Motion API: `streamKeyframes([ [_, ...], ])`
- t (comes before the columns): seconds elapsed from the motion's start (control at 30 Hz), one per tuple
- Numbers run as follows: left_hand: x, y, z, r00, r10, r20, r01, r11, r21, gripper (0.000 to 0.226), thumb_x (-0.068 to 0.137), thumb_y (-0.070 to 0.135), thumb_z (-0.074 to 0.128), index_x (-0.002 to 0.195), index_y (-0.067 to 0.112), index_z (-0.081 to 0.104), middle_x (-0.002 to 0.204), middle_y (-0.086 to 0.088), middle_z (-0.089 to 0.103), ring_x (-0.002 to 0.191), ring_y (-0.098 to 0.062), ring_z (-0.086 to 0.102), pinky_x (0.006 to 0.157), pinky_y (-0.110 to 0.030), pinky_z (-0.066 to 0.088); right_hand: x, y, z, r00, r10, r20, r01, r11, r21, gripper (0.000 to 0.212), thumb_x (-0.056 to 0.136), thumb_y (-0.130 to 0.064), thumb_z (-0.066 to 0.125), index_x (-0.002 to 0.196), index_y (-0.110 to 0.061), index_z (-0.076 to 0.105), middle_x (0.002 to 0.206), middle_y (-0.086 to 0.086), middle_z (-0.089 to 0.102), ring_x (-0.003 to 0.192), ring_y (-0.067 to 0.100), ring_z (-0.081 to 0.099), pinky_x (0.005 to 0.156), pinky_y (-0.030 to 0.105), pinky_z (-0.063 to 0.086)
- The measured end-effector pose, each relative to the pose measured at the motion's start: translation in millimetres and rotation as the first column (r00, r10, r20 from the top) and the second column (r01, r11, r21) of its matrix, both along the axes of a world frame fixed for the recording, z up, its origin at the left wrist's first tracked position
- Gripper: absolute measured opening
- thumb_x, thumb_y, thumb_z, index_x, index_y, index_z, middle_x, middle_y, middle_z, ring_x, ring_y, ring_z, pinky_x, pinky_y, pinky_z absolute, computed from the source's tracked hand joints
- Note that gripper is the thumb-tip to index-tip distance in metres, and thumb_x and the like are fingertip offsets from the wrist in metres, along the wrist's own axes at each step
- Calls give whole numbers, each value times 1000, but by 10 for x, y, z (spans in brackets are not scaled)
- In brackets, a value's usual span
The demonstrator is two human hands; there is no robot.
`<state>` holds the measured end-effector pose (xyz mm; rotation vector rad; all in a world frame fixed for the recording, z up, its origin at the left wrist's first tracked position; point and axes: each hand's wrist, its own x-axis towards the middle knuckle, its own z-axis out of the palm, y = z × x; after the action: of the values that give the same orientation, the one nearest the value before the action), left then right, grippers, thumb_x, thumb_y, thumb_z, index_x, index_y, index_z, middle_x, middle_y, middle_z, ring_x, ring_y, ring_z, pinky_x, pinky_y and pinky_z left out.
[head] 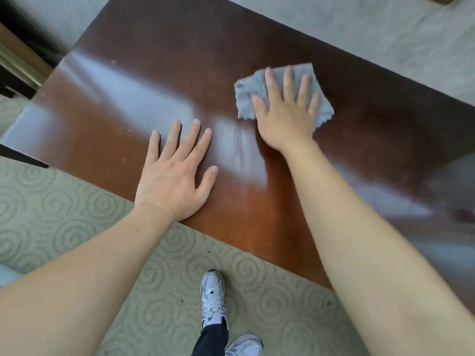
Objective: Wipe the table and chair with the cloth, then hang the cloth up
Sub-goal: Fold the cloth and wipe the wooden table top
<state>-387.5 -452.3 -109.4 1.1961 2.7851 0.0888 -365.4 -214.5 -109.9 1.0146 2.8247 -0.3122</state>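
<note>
The table (180, 80) is a dark red-brown wooden top, glossy, with pale light reflecting across its left part and a few small scratches near the left edge. It stands on a pale green carpet (64, 214) patterned with spirals.

The cloth (246, 98), grey and slightly crumpled, lies flat on the table toward its far edge, right of the table's middle. The right hand (285, 114) presses down on the cloth, palm flat, fingers spread apart and pointing toward the table's far edge; the thumb reaches out to the left onto the cloth. The hand does not clutch the cloth but lies open on top of it, and the cloth shows around the fingers on the left, far and right sides.

The left hand (174, 173) rests flat on the bare table near its near edge, left of the cloth and apart from it. Its fingers are spread and it holds nothing; the heel of the palm sits at the table's edge.

Below the table's near edge, on the carpet, are two white and silver shoes (213, 294) and a dark trouser leg (210, 340).
</note>
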Motion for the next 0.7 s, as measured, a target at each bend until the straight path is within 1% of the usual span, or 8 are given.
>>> streamKeyframes([
  [0.1,-5,-2,-11,1000,-6,-1,6,1000,17,70,99,55,22,160,22,22,168,-1,18,155,-31,10,123,-57,8,-379,136,6,999,27,27,-26,999,-39,63,100,-56,15,157,-35,-3,167,4,-11,150,37,-18,117,58,-13],
  [0.17,-3,-10,-18,1000,-6,-6,6,1000,23,69,99,55,23,160,22,23,168,-1,18,155,-31,11,123,-57,8,-305,26,-3,998,61,0,-61,997,-40,64,100,-56,16,158,-35,-2,167,4,-10,151,36,-18,118,57,-13],
  [0.23,-4,-7,-22,1000,-6,-12,7,1000,26,69,99,55,24,160,22,23,168,-1,18,155,-31,11,123,-57,8,12,-221,-23,993,101,-60,-103,994,-28,64,100,-57,18,158,-36,2,168,2,-7,152,34,-15,120,54,-11],
  [0.33,0,-14,-14,1000,-13,-5,13,1000,28,69,99,55,22,160,21,23,168,-2,18,155,-31,11,123,-57,9,750,-778,14,987,117,-108,-120,992,-22,64,99,-56,24,158,-38,7,168,0,-1,153,30,-11,122,53,-6],
  [0.43,14,-12,18,1000,-5,2,5,1000,19,70,99,55,20,160,21,23,168,-2,18,155,-30,10,123,-56,9,1493,-1308,66,992,89,-92,-94,994,-51,64,100,-55,26,158,-38,5,168,-1,-3,153,27,-14,122,54,-2],
  [0.5,29,-3,31,1000,-1,9,1,1000,15,70,99,55,20,160,21,23,168,-2,18,155,-31,11,123,-57,9,1859,-1507,72,996,60,-60,-64,996,-69,64,101,-55,27,158,-39,2,168,-2,-5,152,26,-17,122,54,-1],
  [0.6,43,-1,35,1000,3,6,-3,1000,22,69,99,55,21,159,21,25,168,-3,20,154,-31,12,123,-57,10,1998,-1561,70,999,17,-34,-21,995,-96,62,102,-56,22,157,-41,-3,167,-5,-9,151,25,-21,121,53,-4],
  [0.7,34,-5,22,1000,2,9,-2,1000,27,69,99,55,22,159,21,24,168,-3,19,155,-31,11,123,-57,9,1706,-1379,45,1000,-5,-5,5,998,-70,62,101,-58,15,156,-43,-8,167,-4,-15,150,26,-24,120,53,-10],
])
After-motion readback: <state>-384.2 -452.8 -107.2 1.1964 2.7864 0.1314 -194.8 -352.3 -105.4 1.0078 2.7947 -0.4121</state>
